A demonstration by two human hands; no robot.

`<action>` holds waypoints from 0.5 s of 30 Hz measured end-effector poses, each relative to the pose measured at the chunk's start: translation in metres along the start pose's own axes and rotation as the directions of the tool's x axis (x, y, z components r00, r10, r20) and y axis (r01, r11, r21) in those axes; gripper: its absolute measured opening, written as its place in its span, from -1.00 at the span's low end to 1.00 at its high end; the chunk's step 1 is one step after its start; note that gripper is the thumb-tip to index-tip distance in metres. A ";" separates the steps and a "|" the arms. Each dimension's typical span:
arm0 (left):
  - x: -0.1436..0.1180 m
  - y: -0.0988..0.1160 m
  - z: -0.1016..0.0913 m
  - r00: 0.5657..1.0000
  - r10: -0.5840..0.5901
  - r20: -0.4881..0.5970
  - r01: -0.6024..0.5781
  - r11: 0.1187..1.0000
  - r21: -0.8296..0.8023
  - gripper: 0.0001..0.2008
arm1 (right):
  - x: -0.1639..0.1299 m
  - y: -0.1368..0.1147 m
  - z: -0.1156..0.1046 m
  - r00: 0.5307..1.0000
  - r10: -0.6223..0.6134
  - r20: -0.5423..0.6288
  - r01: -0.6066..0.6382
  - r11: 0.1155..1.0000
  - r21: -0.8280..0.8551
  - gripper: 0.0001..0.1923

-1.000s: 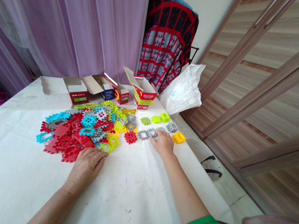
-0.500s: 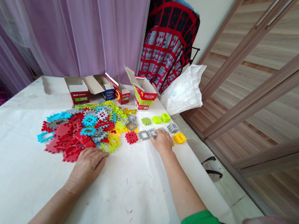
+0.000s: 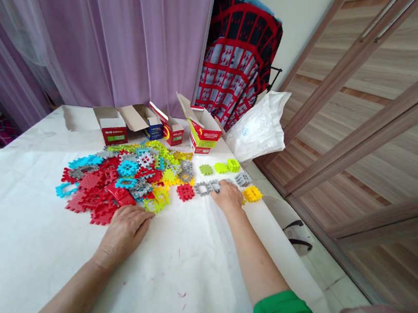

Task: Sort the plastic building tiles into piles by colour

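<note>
Little moved: both hands stay put. Right hand (image 3: 229,196) flat, fingers loosely spread on grey tiles (image 3: 204,187), beside yellow tile (image 3: 252,193). Left hand (image 3: 125,232) open, resting at pile (image 3: 119,185) edge on table (image 3: 7,232).

Head cam, looks fwd/down over table (image 3: 7,232), close.

a home room: purple curtains (image 3: 94,31), a wooden sliding wardrobe (image 3: 373,122), toy blocks (image 3: 119,185) on a table (image 3: 7,232).
</note>
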State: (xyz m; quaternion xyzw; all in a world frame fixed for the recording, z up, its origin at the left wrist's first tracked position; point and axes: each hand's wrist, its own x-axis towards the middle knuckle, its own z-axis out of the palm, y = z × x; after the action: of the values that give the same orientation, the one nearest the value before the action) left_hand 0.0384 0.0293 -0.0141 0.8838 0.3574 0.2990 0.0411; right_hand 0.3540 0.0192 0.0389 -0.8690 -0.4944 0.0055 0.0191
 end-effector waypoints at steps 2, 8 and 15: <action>0.000 0.000 0.000 1.000 0.005 -0.002 -0.005 1.000 -0.002 -0.71 | 0.000 -0.001 -0.001 1.000 0.006 0.003 -0.006 1.000 0.007 -0.57; 0.001 0.000 0.000 1.000 0.014 -0.009 -0.014 1.000 -0.001 -0.73 | 0.000 0.001 0.000 1.000 0.028 -0.011 -0.027 0.996 0.082 -0.54; 0.000 -0.002 0.001 0.999 0.022 -0.023 -0.022 1.000 0.007 -0.71 | 0.026 0.061 -0.022 0.979 0.176 -0.106 -0.144 0.956 0.257 -0.51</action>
State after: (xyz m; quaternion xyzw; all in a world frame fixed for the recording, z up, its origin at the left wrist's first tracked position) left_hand 0.0376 0.0310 -0.0161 0.8844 0.3490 0.3085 0.0306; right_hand 0.4206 0.0096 0.0584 -0.8954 -0.4156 0.0132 0.1589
